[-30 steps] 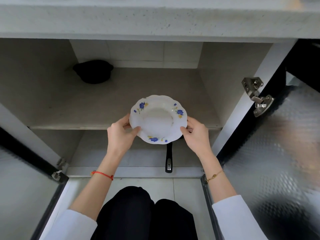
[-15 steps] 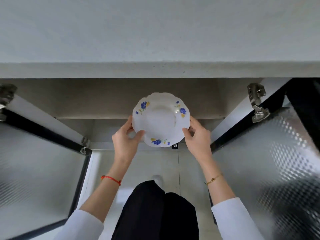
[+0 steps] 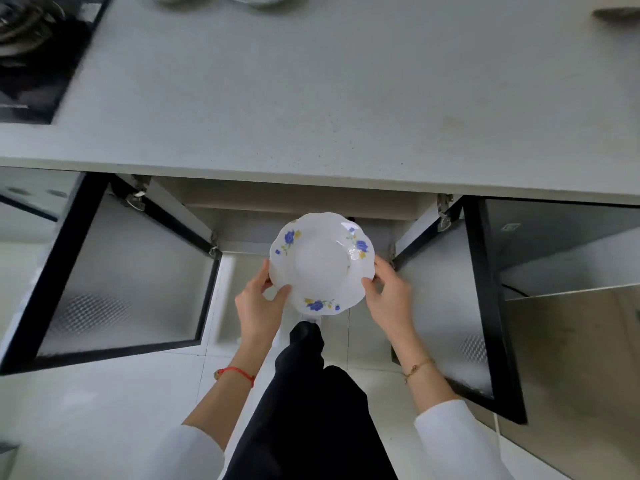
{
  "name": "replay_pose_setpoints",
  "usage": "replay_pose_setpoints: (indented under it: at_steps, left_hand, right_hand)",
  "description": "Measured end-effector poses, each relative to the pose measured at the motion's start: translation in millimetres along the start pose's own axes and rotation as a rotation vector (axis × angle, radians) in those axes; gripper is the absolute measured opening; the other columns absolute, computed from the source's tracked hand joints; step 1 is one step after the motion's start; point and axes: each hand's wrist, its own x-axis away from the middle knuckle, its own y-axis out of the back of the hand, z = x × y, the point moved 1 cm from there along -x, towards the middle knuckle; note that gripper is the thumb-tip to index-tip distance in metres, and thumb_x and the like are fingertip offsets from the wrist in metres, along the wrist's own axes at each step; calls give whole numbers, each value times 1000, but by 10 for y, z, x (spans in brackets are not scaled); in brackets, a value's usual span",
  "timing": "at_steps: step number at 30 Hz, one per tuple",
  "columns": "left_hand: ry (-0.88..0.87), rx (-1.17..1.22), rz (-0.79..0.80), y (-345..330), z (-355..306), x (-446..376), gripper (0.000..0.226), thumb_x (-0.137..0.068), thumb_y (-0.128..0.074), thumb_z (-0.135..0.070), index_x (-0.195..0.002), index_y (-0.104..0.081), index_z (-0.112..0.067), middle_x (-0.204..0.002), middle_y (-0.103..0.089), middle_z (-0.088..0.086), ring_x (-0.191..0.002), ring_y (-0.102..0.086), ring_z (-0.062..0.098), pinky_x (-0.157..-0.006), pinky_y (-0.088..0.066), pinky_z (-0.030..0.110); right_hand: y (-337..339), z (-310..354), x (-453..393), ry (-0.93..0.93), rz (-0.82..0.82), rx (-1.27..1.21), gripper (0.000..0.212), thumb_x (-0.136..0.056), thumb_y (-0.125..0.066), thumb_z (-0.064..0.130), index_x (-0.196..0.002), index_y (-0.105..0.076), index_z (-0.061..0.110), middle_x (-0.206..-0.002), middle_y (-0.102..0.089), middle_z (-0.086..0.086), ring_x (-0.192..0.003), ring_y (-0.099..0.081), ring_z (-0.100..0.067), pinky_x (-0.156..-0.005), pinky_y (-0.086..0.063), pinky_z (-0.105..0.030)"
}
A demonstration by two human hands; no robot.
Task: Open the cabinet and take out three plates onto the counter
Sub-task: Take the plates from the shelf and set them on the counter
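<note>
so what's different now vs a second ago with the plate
The plate has been lifted out of the cabinet, from in front of the shelf up to just below the counter edge, as the person stood up. Left hand and right hand keep the same two-sided grip on its rim. Both cabinet doors stay open.

No readable text, labels, brands or numbers anywhere.
</note>
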Motion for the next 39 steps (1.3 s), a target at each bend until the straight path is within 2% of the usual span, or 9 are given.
replay_pose_setpoints:
  at_steps: [3,6,12,16,21,23,28,32,39]
  left_hand:
    - [6,26,-19,268,-257,364,61,-79,-75,-16,-134,-55,-33,-99,-67,-14,-96,-62,3,-86,-46,17]
    - [-9,40,-35,515,-527,657,62,-80,-74,-15,-137,-54,-29,-99,-66,-14,-98,-62,9,-86,-48,20]
    - [-89,55,-61,879,-925,1048,63,-80,-75,-14,-138,-53,-24,-106,-69,-9,-99,-64,8,-80,-39,-1]
    - [-141,95,-55,1063,-1122,1269,62,-80,-75,-11,-138,-54,-19,-107,-65,-16,-102,-64,8,-81,-41,2]
    - [-204,111,-32,1243,-1226,1431,60,-79,-74,-10,-135,-56,-22,-100,-64,-24,-97,-64,3,-73,-39,-6]
    - [-224,115,-19,1299,-1263,1462,60,-79,-73,-10,-135,-56,-24,-98,-63,-30,-96,-65,0,-73,-40,-5]
    - [-253,131,6,1365,-1387,1446,60,-78,-73,-11,-134,-57,-26,-107,-71,-14,-95,-67,1,-77,-44,-2]
    - [-280,136,-22,1370,-1547,1378,58,-77,-74,-10,-131,-60,-26,-99,-66,-29,-92,-65,-6,-75,-40,-4]
    - [-320,192,-2,1275,-1836,1175,57,-79,-73,-8,-132,-59,-22,-108,-72,-10,-101,-66,0,-90,-48,10]
  right_hand:
    - [260,359,327,35,7,-1,44,-87,-54,5,-127,-57,24,-106,-64,19,-86,-56,18,-69,-36,5]
    - [494,657,598,44,21,-11,43,-88,-54,7,-127,-55,27,-107,-66,18,-90,-60,8,-76,-43,-3]
    - [786,1043,987,93,-2,-23,44,-91,-55,12,-132,-51,27,-108,-65,18,-91,-62,3,-76,-48,-6]
    - [929,1242,1223,137,-58,-34,45,-89,-55,9,-132,-53,24,-106,-62,20,-81,-59,9,-69,-43,-1]
    - [990,1325,1459,147,-108,-65,45,-89,-58,11,-132,-52,26,-107,-62,20,-91,-59,10,-73,-45,0]
    - [1009,1353,1521,161,-119,-64,44,-90,-59,12,-131,-52,26,-109,-60,24,-94,-58,13,-75,-46,-1]
    - [1069,1459,1543,210,-180,-70,46,-87,-61,10,-130,-54,27,-105,-56,36,-93,-60,13,-78,-47,-3]
    - [1161,1579,1445,258,-200,-67,46,-86,-61,8,-128,-56,28,-103,-59,34,-94,-62,9,-82,-49,-7]
    - [1366,1693,1128,284,-204,-117,46,-87,-60,1,-129,-56,18,-106,-59,28,-93,-58,19,-79,-44,1]
